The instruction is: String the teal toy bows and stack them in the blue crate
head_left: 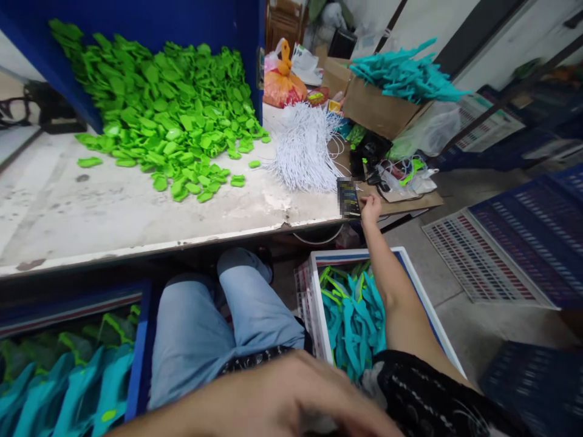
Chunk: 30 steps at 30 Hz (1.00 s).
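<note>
My right hand [371,208] reaches to the table's front right edge, its fingers curled together. Right beside its fingertips is a dark, flat phone-like thing [350,199], partly blurred out; whether the fingers grip it I cannot tell. My left hand [291,394] is large and smeared close to the camera, over my lap, with its fingers mostly hidden. A bundle of white strings [307,145] lies on the table behind the phone-like thing. Under my right forearm a white-rimmed crate [321,303] holds turquoise pieces [353,321] with bright green parts on them.
Many small green plastic pieces [182,121] spill from a blue bin [218,24] onto the worn white table [113,218]. A cardboard box [378,106] of turquoise strips stands at the back right. At lower left, a blue crate [141,352] holds turquoise and green pieces. Crates stand at right.
</note>
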Motion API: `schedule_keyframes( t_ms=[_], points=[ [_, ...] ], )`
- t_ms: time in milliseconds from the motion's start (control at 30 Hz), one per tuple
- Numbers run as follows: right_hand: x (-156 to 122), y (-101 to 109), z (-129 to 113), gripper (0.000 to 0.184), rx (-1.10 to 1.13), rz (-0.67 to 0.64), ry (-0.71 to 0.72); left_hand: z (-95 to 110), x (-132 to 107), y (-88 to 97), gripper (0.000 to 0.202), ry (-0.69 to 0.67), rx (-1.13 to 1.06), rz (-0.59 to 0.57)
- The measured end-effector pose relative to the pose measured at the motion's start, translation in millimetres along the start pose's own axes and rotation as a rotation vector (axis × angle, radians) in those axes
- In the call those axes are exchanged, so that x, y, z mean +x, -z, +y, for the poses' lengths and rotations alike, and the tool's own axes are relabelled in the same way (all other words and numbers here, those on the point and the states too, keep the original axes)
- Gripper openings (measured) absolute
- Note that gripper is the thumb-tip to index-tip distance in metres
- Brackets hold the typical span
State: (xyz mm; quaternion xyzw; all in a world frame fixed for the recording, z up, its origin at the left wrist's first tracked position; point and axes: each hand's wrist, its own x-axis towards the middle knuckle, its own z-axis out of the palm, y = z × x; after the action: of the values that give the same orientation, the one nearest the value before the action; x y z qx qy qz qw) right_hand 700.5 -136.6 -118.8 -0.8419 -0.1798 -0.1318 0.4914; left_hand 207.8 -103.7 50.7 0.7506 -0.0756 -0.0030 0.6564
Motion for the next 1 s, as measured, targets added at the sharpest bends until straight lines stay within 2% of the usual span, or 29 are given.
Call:
schedule_keyframes(
  t_ms=[67,100,167,200,267,300,367,433,500,600,733,1000],
  points=[
    [2,-1,1,0.038,-0.010,-0.013,0.000,-30,-20,20.2,0.042,0.233,0.033,0.178],
    [3,-1,2,0.038,-0.017,-0.020,0.004,-52,-36,28.7,0.040,0.386,0.102,0.361],
    [6,-2,2,0.038,-0.033,-0.035,0.018,-106,-74,41.0,0.042,0.558,0.378,0.678],
    [7,-2,1,0.038,-0.043,-0.044,0.027,-134,-95,43.9,0.043,0.611,0.546,0.791],
    [9,-2,-3,0.038,-0.065,-0.063,0.046,-184,-134,41.9,0.044,0.750,0.847,0.981],
    [10,-1,-6,0.038,-0.078,-0.073,0.056,-203,-150,37.4,0.045,0.806,0.908,1.012],
    [12,1,-13,0.038,-0.100,-0.091,0.076,-226,-167,24.4,0.045,0.832,0.961,1.077],
    [13,4,-21,0.039,-0.140,-0.124,0.124,-233,-167,12.5,0.043,0.821,0.976,1.134],
    [14,6,-31,0.044,-0.227,-0.182,0.210,-232,-156,7.7,0.043,0.850,0.978,1.201],
    [15,5,-42,0.050,-0.381,-0.269,0.302,-229,-136,14.6,0.044,0.976,0.938,1.292],
    [16,1,-49,0.052,-0.456,-0.304,0.299,-232,-123,27.0,0.046,1.135,0.932,1.413],
    [13,-1,-45,0.050,-0.506,-0.284,0.382,-245,-125,22.8,0.040,1.085,1.030,1.490]
  ],
)
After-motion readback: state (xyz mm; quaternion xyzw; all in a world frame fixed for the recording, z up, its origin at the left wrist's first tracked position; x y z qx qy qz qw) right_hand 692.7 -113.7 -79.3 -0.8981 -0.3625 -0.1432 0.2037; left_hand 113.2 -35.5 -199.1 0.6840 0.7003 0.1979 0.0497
